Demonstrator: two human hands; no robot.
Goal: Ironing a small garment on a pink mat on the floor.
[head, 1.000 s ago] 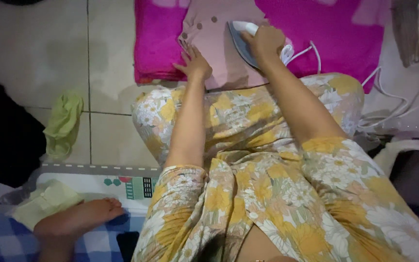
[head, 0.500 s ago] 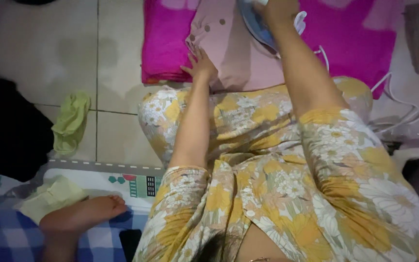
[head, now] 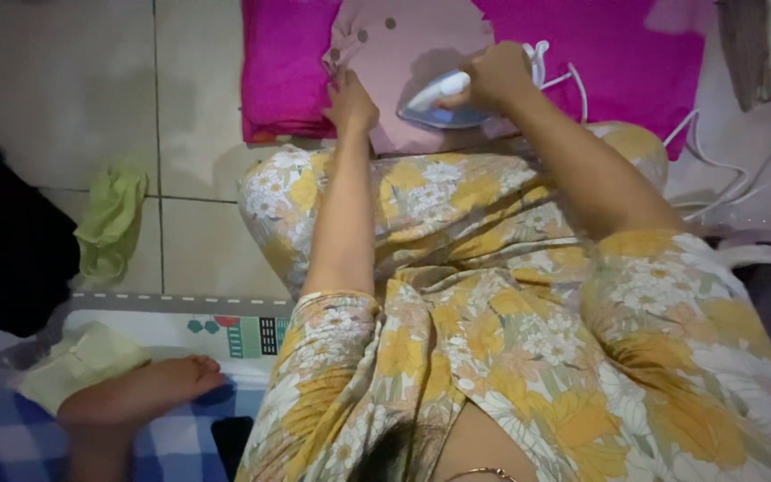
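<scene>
Pink garment (head: 408,54) flat under open left hand (head: 351,103), right hand (head: 499,76) clenched round iron (head: 439,100), cloth's top edge cut off.

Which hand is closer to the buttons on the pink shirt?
Left. The left hand presses the pink shirt just below its buttons; the right hand grips the iron farther away.

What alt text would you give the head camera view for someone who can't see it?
A person seated on a tiled floor grips an iron in the right hand over a pale pink garment, while the left hand rests flat on it. The garment lies on a magenta cloth.
</scene>
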